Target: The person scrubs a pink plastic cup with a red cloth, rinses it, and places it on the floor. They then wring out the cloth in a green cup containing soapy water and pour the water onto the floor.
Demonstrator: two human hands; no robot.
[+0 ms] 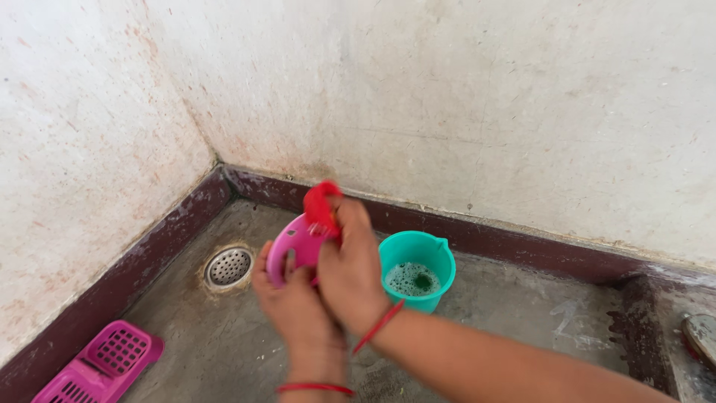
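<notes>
Head view, looking down into a corner wash area. Far left, at eight o'clock: pink tray (101, 366), slotted, lying flat on the floor (485, 313) against the dark red skirting (112, 287), well apart from the hands. Up from there, at ten o'clock of the hands: round metal drain (228, 266) set in the grey concrete, grate dry-looking, placed low in the corner, probably so water runs to it.

Centre now: left hand (291, 298) wrapped around the lower edge of a pink disc (294, 250), fingers curled tight on its rim, holding it tilted up off the floor, likely to present its face for rubbing. Right hand (350, 272) closed over a red scrubber (321, 205), pressed against the disc's upper edge at twelve o'clock; motion blur there, so exact finger placement hard to tell. Red threads on both wrists.

Just right, at three o'clock of the hands: teal cup (418, 269) standing upright on the floor, holding foamy greenish water, kept near, probably for dipping. Far right edge, at four o'clock: a partly seen greyish object (701, 336), too cut off to identify.

Surface: rough grey concrete, stained, damp-looking in patches. Room: two whitewashed walls (485, 97) meeting at the corner, blotched with reddish marks, skirting band running along both.
</notes>
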